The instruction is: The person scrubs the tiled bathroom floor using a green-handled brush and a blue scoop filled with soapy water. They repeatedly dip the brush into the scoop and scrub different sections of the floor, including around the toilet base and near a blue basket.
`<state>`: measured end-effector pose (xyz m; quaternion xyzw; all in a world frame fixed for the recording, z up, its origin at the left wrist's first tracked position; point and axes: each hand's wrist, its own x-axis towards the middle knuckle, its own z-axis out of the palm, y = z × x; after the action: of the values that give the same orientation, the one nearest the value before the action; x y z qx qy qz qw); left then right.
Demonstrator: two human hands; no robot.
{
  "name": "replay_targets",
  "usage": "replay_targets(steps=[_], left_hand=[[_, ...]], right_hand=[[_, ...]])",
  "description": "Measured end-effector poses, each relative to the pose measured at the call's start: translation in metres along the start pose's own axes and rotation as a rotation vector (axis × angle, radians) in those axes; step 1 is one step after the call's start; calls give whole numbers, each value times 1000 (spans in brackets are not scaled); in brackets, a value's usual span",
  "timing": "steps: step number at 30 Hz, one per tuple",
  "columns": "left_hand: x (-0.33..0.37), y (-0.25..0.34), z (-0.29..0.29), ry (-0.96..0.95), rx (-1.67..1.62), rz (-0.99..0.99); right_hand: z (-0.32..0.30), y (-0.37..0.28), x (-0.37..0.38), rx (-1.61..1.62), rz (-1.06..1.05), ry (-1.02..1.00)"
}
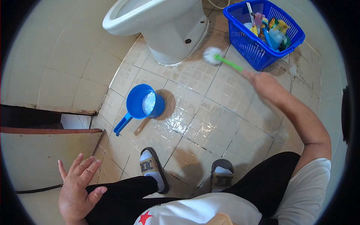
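My right hand is closed round the green handle of a toilet brush, its arm stretched out to the right. The brush's round white head points left, close to the foot of the white toilet; whether it touches the floor I cannot tell. At the lower left, my left hand holds nothing, its fingers spread above my left leg. On the wet tiles in front of the toilet stands a blue dipper with whitish suds inside, its handle pointing down and left.
A blue plastic basket at the upper right holds several bottles, packets and a blue-handled brush. The beige tiled floor shines with water around the dipper. On the left is a tiled wall with a low panel below it. My sandalled feet are near the bottom.
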<state>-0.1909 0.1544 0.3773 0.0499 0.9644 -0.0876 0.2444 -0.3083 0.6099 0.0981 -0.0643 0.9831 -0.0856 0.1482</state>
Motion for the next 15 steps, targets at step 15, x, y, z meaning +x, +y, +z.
replay_targets(steps=[15], left_hand=[[-10,-2,1,-17,-9,37]], right_hand=[[32,-7,-36,107,-7,-90]])
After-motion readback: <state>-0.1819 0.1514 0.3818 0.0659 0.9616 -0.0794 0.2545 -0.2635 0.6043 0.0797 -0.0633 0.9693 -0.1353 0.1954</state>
